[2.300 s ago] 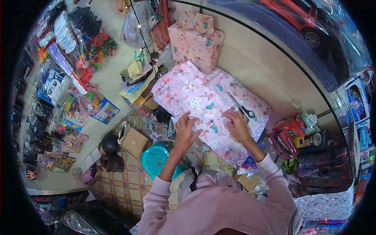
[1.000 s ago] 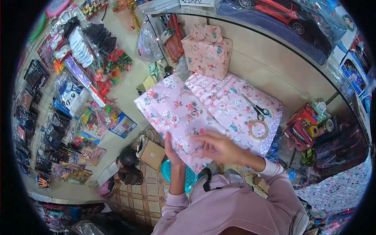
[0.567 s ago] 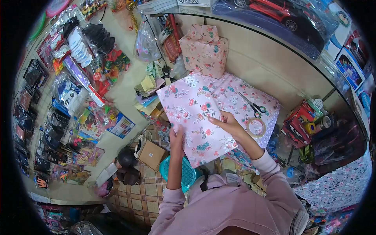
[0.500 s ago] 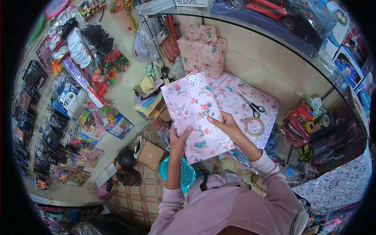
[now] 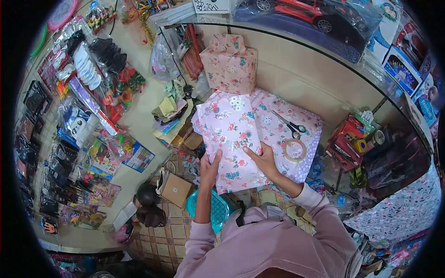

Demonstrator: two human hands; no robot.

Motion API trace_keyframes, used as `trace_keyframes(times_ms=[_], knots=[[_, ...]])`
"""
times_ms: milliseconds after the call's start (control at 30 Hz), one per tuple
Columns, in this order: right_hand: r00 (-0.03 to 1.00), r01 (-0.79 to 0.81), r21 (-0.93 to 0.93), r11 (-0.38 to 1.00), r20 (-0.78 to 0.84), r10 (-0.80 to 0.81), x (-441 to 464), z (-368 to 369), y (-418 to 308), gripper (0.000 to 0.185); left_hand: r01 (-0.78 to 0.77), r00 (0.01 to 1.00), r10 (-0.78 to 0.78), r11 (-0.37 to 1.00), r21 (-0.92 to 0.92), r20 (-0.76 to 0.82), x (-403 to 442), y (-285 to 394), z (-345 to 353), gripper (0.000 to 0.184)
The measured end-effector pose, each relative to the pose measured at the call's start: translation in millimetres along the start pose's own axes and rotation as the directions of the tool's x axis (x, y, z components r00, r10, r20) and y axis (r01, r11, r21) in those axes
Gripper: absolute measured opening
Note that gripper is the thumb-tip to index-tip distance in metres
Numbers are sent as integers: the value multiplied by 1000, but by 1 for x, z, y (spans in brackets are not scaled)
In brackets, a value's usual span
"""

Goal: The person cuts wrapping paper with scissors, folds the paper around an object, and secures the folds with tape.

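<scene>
Both my hands grip a flat parcel in pink floral wrapping paper (image 5: 231,125), held in front of me. My left hand (image 5: 211,167) has its thumb on top at the lower left edge, the fingers hidden underneath. At the right edge, my right hand (image 5: 263,160) also presses its thumb on top. Behind the parcel and to its right lies more pink floral paper (image 5: 271,120). On that paper rest scissors (image 5: 293,126) with dark handles and a roll of tape (image 5: 303,150). A boxy wrapped package (image 5: 232,69) stands beyond it.
Scraps of coloured paper (image 5: 169,111) lie left of the parcel. A red box (image 5: 345,143) stands on the right. Below are a teal plastic stool or basket (image 5: 218,208) and a cardboard box (image 5: 176,190) near the tiled floor. Hanging packaged goods (image 5: 88,69) line the left.
The parcel has straightened from a leftward tilt and sits slightly lower, nearer the paper behind it. Both hands keep hold of its sides. The whole view has shifted slightly.
</scene>
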State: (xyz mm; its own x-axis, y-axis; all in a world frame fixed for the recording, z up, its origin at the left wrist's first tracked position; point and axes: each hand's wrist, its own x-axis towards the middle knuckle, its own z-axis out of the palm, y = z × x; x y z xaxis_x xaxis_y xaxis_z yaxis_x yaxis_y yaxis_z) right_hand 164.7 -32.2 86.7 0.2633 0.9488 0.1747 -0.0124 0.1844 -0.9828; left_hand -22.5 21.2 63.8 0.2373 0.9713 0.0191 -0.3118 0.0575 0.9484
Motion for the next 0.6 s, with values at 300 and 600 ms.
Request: trace_keyframes(times_ms=[300, 600], knots=[[980, 8, 61, 998, -201, 4, 6, -1, 8, 25, 73, 997, -74, 996, 51, 19, 7, 11, 10, 45], [940, 43, -22, 999, -337, -48, 16, -14, 26, 46, 34, 960, -79, 985, 168, 269, 8, 2, 7, 47]])
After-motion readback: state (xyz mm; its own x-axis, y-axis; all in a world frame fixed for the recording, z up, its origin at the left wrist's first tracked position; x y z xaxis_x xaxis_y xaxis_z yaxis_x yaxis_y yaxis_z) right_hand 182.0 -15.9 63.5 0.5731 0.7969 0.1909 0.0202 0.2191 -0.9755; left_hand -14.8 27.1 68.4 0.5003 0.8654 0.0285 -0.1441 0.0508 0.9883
